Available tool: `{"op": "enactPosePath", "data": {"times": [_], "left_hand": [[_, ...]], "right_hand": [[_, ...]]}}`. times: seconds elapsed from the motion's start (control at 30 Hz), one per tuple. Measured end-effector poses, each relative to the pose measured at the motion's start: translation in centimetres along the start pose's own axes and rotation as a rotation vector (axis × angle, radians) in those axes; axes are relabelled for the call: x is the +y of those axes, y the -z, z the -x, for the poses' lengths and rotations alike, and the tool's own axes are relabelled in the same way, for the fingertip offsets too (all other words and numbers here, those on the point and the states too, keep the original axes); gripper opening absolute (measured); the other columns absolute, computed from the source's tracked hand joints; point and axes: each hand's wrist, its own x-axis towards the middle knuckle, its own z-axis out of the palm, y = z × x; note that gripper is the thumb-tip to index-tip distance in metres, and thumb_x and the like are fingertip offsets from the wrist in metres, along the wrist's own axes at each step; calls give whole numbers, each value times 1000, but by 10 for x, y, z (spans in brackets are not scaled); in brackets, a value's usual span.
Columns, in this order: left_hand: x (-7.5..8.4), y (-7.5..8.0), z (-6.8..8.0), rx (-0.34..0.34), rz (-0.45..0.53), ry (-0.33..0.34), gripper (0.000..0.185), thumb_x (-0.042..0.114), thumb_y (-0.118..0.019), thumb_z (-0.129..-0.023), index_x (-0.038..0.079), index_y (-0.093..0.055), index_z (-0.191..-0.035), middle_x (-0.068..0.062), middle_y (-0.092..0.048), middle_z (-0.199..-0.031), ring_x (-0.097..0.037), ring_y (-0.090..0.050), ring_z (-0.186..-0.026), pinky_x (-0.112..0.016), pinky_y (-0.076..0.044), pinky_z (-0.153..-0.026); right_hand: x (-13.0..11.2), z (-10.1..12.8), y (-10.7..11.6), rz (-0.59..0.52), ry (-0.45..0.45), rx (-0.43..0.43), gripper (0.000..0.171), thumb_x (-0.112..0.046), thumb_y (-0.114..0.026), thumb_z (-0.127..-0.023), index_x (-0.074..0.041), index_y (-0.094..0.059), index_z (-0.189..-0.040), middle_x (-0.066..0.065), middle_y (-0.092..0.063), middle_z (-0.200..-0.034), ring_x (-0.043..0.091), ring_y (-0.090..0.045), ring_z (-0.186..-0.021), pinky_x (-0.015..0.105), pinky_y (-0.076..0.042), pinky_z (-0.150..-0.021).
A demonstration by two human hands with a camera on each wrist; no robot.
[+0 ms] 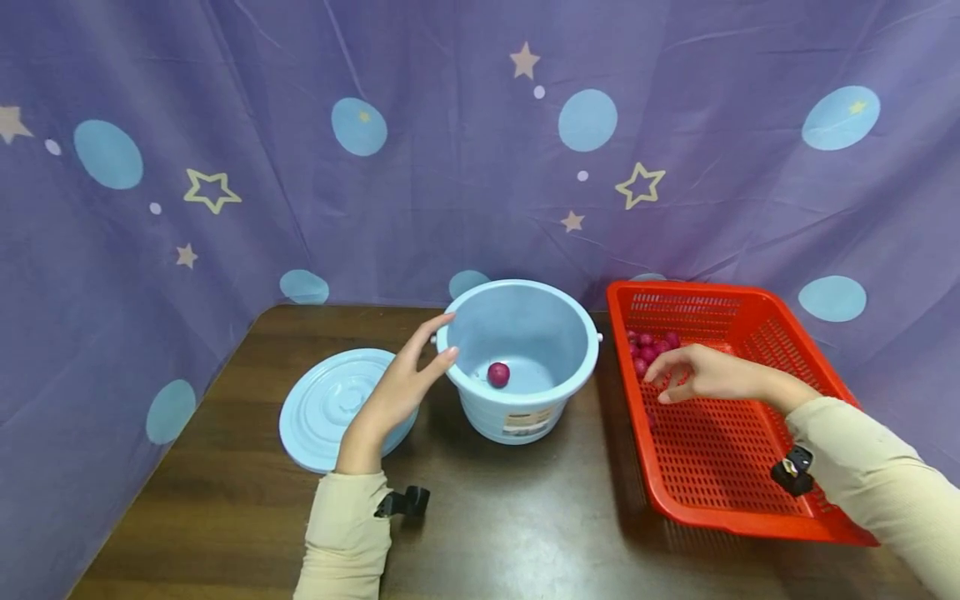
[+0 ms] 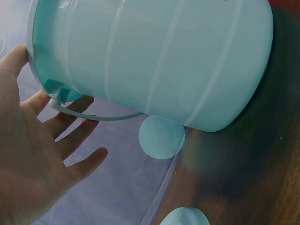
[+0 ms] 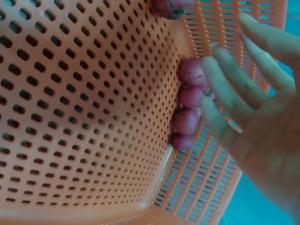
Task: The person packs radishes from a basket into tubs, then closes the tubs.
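A light blue bucket (image 1: 517, 400) stands upright on the table, with one round red radish (image 1: 498, 374) on its bottom. My left hand (image 1: 408, 379) is at the bucket's left rim, thumb and forefinger extended at the edge. In the left wrist view, the fingers of that hand (image 2: 42, 145) are spread, some behind the bucket's thin handle (image 2: 112, 118). Over the left part of a red perforated basket (image 1: 750, 521) hovers my right hand (image 1: 701, 372), fingers loosely bent and holding nothing. Several radishes (image 3: 188, 121) lie along the basket's wall, beside the right fingertips in the right wrist view.
A round light blue lid (image 1: 315, 408) lies flat on the brown wooden table (image 1: 525, 533), left of the bucket. Behind the table hangs a purple curtain (image 1: 450, 192) with stars and ovals. The basket stands close to the bucket's right side.
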Motion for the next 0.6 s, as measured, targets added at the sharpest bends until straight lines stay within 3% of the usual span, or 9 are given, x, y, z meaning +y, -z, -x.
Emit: {"op": "enactPosePath", "data": {"times": [0.23, 0.4, 0.6], "left_hand": [[-3, -1, 1, 1, 4, 0, 54, 46, -53, -101, 37, -36, -151, 4, -30, -158, -22, -25, -144, -60, -21, -113], [-3, -1, 1, 3, 2, -3, 54, 47, -53, -101, 37, -36, -151, 5, -30, -157, -20, -24, -145, -60, -20, -113], [-1, -1, 0, 5, -2, -1, 55, 48, -54, -100, 38, -36, -151, 6, -30, -158, -20, -23, -145, -60, -20, -114]], "right_hand": [[5, -10, -12, -92, 7, -164, 28, -9, -78, -84, 1, -64, -106, 11, -68, -96, 19, -66, -81, 28, -54, -68], [5, -15, -21, -74, -46, -217, 24, -11, -79, -82, -3, -62, -97, 5, -65, -89, 13, -63, -75, 26, -51, -65], [8, -19, -28, -35, -45, -230, 22, -9, -79, -79, -4, -61, -91, -1, -62, -78, 10, -57, -68, 25, -48, -61]]}}
